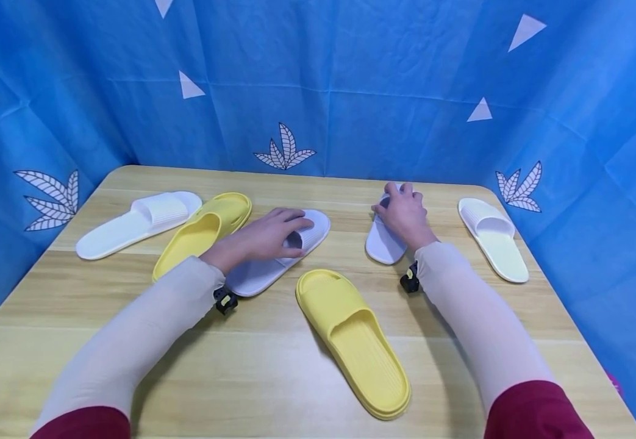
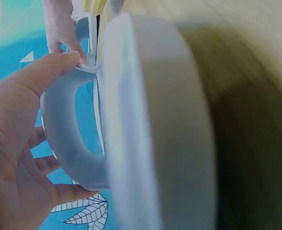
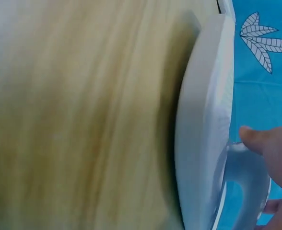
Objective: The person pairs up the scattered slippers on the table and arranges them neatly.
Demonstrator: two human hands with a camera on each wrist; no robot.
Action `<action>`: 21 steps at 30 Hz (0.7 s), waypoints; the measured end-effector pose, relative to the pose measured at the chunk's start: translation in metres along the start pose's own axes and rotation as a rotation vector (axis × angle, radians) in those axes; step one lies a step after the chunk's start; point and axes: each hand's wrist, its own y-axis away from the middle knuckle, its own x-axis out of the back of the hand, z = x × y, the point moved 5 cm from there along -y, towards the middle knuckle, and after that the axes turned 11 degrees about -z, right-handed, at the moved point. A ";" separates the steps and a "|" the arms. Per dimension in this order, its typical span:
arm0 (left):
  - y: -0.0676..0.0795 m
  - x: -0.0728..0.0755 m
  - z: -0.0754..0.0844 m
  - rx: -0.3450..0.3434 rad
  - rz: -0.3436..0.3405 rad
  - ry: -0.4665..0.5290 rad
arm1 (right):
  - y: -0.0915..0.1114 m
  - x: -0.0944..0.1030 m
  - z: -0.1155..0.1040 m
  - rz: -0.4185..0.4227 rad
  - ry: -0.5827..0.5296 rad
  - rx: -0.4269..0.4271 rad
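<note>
Landmark: near yellow slipper (image 1: 353,341), lying on the table (image 1: 230,378). Well left of and beyond it: left white slipper (image 1: 138,224), then far yellow slipper (image 1: 202,235) just beside that one. Just beyond and left of landmark: left lavender slipper (image 1: 260,274), left hand (image 1: 271,235) clamped over its strap, thumb on one edge, fingers on the other. Beyond and slightly right of landmark: right lavender slipper (image 1: 385,242), right hand (image 1: 405,213) clamped on its strap too. Well right and beyond: right white slipper (image 1: 493,238).

To do this grip well, I'd pinch both strap edges evenly, not squash the soft-looking arch, and turn each wrist so the sole stays flat.

Left wrist view gives the thumb and finger sides of the strap, plus the right hand behind; head view mostly gives the back of the left hand. Right wrist view gives the thumb on the strap edge, fingers partly cut off. Only head view has the full layout. Can't tell if either sole is lifted.
</note>
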 end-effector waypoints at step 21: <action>-0.050 0.010 0.008 0.040 0.010 0.022 | 0.017 0.001 0.007 -0.015 -0.013 0.100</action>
